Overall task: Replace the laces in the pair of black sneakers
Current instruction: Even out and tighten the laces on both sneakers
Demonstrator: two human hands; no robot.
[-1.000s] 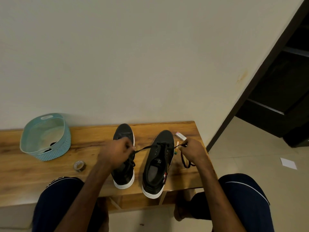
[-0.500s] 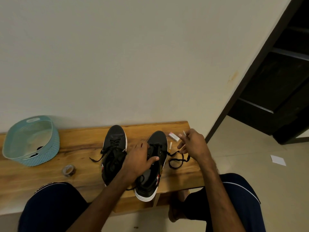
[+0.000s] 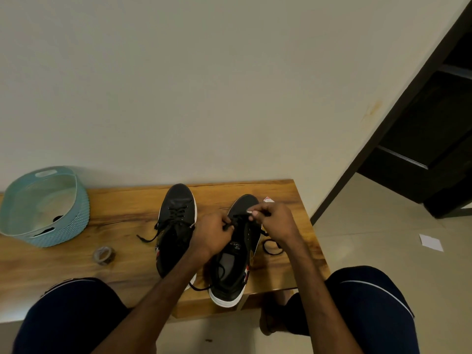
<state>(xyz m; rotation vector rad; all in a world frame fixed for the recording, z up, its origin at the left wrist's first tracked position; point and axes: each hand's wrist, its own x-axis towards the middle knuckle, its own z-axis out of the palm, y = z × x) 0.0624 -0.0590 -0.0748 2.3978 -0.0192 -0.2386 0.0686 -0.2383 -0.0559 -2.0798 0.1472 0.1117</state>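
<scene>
Here, left hand (image 3: 213,232) and right hand (image 3: 274,221) meet over the right sneaker (image 3: 236,254) — each pinching black lace (image 3: 236,218), fingers curled.

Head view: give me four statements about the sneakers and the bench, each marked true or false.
1. The left hand and right hand both hold the lace at the right sneaker. True.
2. The left sneaker has empty eyelets. False: it is already laced.
3. A tape roll lies on the bench between the basket and the sneakers. True.
4. The basket stands on the floor. False: it stands on the bench's left end.
</scene>
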